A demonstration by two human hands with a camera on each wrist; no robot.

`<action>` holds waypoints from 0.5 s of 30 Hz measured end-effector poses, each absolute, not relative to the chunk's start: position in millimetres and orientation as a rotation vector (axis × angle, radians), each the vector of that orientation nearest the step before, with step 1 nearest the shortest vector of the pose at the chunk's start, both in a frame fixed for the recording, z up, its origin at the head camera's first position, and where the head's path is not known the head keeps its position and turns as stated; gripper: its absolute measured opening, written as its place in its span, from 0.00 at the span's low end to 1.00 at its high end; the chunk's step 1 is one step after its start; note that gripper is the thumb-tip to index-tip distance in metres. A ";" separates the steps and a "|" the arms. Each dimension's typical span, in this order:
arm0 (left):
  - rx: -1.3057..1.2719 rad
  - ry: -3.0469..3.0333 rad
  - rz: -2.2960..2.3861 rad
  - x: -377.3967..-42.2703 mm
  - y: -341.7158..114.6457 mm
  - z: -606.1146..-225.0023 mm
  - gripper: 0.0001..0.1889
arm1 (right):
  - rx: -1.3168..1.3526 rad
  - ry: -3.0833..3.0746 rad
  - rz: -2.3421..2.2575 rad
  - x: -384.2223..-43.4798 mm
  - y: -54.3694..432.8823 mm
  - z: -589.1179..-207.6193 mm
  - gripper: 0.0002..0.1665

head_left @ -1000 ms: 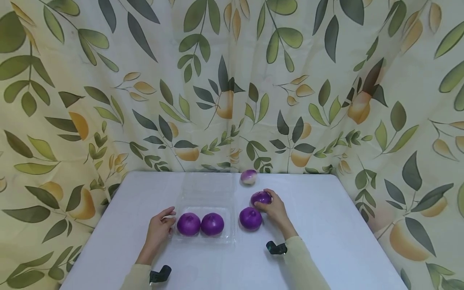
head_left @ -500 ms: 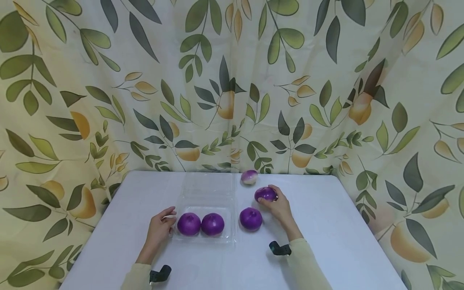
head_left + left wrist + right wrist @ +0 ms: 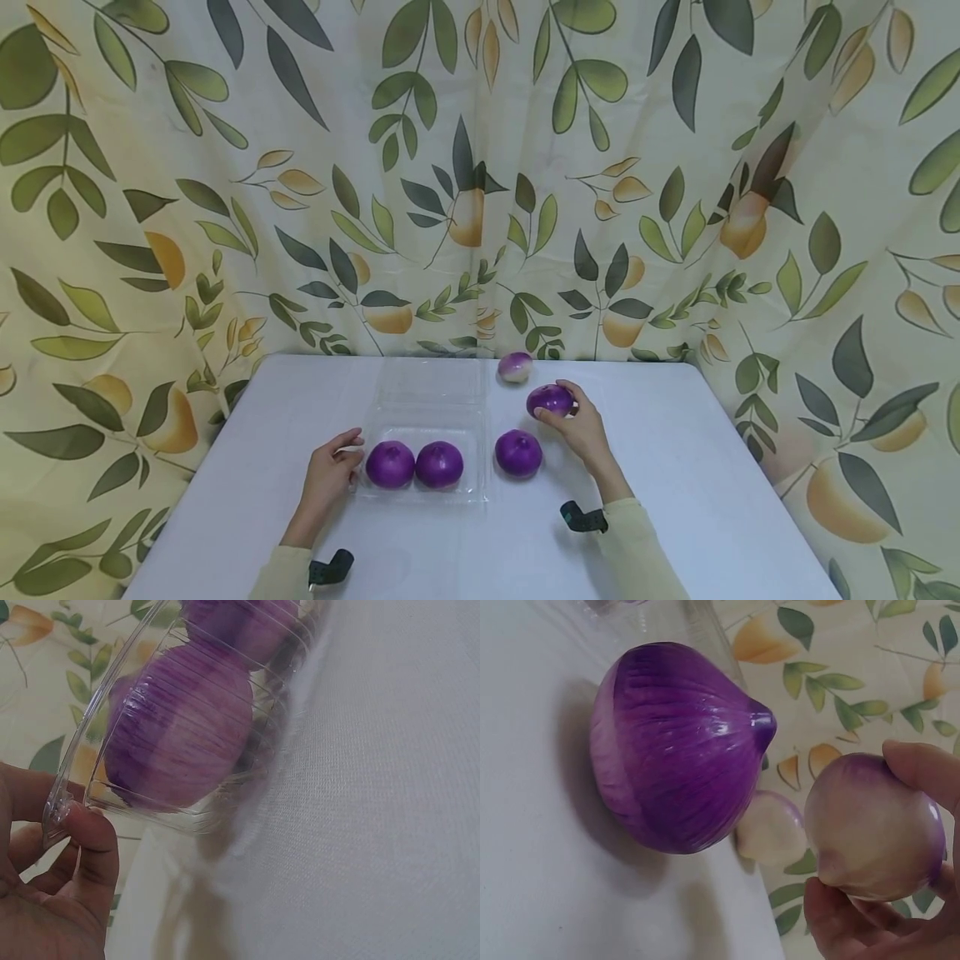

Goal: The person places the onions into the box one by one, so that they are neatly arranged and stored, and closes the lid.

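My left hand (image 3: 330, 477) pinches the near-left rim of an open clear plastic clamshell container (image 3: 79, 742) between thumb and fingers. Side by side in its base sit two purple onions, a left onion (image 3: 390, 464) and a right onion (image 3: 439, 464). My right hand (image 3: 587, 432) grips another purple onion (image 3: 550, 400) above the table, fingers and thumb around its sides. The right wrist view shows this onion's pale underside (image 3: 877, 832). Just right of the container, nearer than the held onion, a loose purple onion (image 3: 518, 453) stands with its pointed tip up.
A smaller-looking purple-and-white onion (image 3: 515, 367) lies at the table's back edge. The container's clear lid (image 3: 431, 385) lies folded back behind its base. A white cloth covers the table (image 3: 660, 483). Behind it hangs a leaf-patterned curtain (image 3: 480, 183).
My right hand has lifted its onion slightly and moved it a little right, away from the loose onion. In the last half second it barely moves. My left hand has stayed still.
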State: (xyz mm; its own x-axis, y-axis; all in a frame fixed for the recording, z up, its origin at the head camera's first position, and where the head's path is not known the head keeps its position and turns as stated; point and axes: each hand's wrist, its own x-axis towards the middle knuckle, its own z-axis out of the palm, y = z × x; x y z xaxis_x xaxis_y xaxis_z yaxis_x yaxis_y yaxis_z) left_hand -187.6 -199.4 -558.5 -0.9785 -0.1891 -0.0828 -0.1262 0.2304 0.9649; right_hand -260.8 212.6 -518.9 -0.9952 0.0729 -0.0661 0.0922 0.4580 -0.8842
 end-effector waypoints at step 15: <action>0.321 -2.409 -1.909 -188.4 -199.3 -559.1 0.24 | 0.079 2.712 -1.683 -250.1 209.1 -495.2 0.50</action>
